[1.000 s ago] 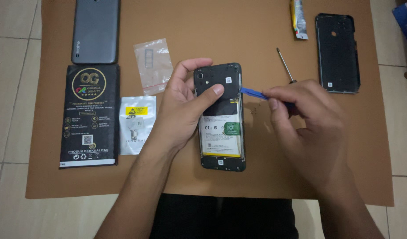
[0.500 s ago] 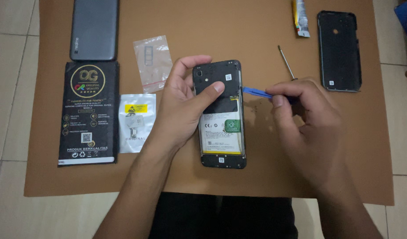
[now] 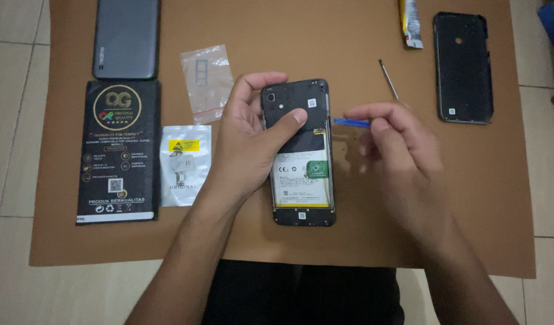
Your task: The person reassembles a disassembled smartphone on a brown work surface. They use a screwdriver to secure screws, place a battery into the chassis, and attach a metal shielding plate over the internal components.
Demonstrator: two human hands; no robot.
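Black opened smartphone (image 3: 301, 156), back cover already off, gripped by left hand (image 3: 247, 144); right hand (image 3: 397, 144) pinches thin blue plastic pry tool (image 3: 351, 122) at its right edge; battery still seated.

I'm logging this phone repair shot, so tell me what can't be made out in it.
Head view only:
- Blue pry tool: its rear is hidden by the right hand.
- Opened phone: left edge covered by the left hand.
- Glue tube: cut off by the top edge.
- Clear bag: contents too small.

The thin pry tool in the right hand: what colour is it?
Blue pry tool, clearest in the head view.
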